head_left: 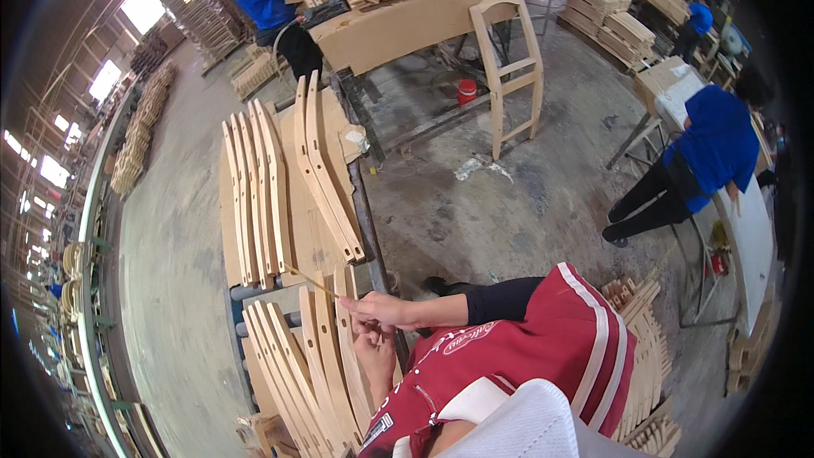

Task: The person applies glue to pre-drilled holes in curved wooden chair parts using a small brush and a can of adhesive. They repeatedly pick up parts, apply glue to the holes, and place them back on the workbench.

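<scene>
Because a thin stick (314,282) runs up and to the left from the right grip (383,309), whose fingers appear pinched around its near end, the step in hand looks like detail work on slotted wood; whether the stick carries anything is too small to tell. Just below the right grip sits the left grip (375,354), its fingers curled, though whether it holds anything cannot be told. Immediately left of both grips lies the nearer group of curved slats (316,360). Ahead and left of them, the farther group (278,195) rests on a cardboard-covered bench (307,229), its near ends close to the stick's tip. The next move probably calls for bringing that tip squarely to one slot while the left grip steadies the wood. Well ahead and right of the grips stand a wooden chair frame (519,83) and a red bucket (467,92).
</scene>
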Tool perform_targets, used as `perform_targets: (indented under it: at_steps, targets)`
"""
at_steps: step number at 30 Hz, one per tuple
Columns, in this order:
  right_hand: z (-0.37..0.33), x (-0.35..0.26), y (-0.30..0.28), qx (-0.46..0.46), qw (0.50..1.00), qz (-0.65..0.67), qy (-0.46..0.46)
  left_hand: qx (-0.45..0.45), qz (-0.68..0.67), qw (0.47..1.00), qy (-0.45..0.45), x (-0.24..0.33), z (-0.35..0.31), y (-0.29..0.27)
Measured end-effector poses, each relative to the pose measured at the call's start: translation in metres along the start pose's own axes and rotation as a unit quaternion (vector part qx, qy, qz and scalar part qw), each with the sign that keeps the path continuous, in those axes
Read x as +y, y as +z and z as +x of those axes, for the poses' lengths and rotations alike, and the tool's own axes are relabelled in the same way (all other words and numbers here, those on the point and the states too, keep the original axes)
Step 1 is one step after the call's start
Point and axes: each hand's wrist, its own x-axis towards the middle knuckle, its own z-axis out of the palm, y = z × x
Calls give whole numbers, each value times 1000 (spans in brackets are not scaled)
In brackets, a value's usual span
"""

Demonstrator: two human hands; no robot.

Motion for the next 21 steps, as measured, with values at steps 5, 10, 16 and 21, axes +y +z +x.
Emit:
perform_targets:
  at_steps: [5, 10, 16, 21]
  targets:
    - [5, 9, -3, -28, 1000, -3, -8, 6, 7, 999, 31, -1, -3, -2]
    - [6, 9, 4, -34, 999, -24, 11, 31, -27, 998, 42, 4, -5, -1]
    - [3, 15, 7, -25, 998, -54, 15, 38, -60, 997, 15, 5, -15, 0]
    - [-6, 29, 17, 14, 996, -89, 20, 41, -113, 993, 20, 12, -34, 9]
